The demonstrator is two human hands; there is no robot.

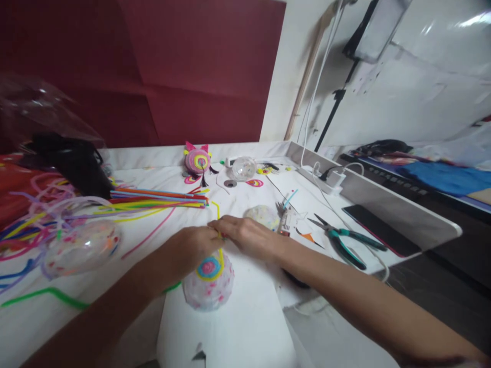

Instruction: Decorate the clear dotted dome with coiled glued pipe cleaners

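My left hand [194, 248] and my right hand [243, 234] meet above a white, pink-speckled dome [209, 291]. Both have their fingers closed around a yellow pipe cleaner [221, 256], whose upper end pokes out past the fingers. The exact grip is partly hidden by the knuckles. Its lower part curves around a coil of blue and pink pipe cleaner [209, 267] on the dome. The dome rests on a white sheet [245, 327] close to my body. Just beyond my right hand lies another pale speckled dome [263, 216].
Bundled pipe cleaners [161, 198] and a clear speckled dome [84, 248] lie left. A pink decorated ball [198, 160] and a clear plastic dome [244, 168] stand at the back. On the right are a glue gun [286, 221], green-handled pliers [345, 245] and a dark phone [379, 230].
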